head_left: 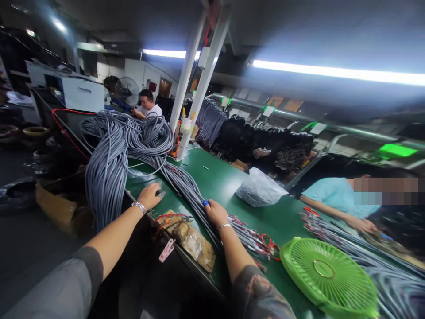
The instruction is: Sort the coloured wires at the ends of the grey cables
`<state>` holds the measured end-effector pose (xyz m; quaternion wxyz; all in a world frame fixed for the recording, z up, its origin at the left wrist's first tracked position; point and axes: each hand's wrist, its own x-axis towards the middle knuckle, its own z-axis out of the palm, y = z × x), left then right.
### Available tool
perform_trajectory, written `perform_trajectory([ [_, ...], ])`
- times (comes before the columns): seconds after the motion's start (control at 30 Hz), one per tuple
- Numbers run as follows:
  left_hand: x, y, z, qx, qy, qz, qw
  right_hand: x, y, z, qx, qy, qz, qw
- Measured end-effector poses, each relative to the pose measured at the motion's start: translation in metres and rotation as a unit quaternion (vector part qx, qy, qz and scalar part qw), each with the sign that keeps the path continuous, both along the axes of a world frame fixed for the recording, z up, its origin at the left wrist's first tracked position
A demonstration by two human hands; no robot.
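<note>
My left hand is above the near edge of the green table, a metal watch band on its wrist. Its fingers are curled around a small dark grey thing whose kind I cannot make out. Further right, my right hand grips a bundle of grey cables, with something blue on one fingertip. This bundle runs from a big coiled heap of grey cable to stripped or connector ends with red and white parts. The underside of my right fingers is hidden.
A taped cardboard piece and a pink clothespin lie at the table edge. A green fan stands front right, a plastic bag behind it. A co-worker handles cables at right; another person sits far back. A white post rises beyond.
</note>
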<state>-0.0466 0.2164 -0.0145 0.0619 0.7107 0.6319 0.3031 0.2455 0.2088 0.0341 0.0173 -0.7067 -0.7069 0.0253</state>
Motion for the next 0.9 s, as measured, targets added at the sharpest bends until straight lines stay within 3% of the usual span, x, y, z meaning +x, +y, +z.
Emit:
perform_trajectory([
  [0.2,0.004,0.0,0.001,-0.014,0.026,0.009,1.0,-0.007,-0.024,-0.007,0.001,0.003,0.016,1.0],
  [0.4,0.003,0.001,-0.001,-0.026,0.064,0.016,0.998,-0.004,-0.03,-0.013,0.017,-0.003,0.041,0.999],
  [0.7,0.002,-0.002,0.014,-0.033,0.109,0.018,0.993,-0.004,-0.028,-0.013,0.046,0.019,0.067,0.997],
  [0.9,0.0,-0.002,0.022,-0.033,0.126,0.015,0.991,0.017,-0.06,-0.029,0.07,0.024,0.13,0.989],
])
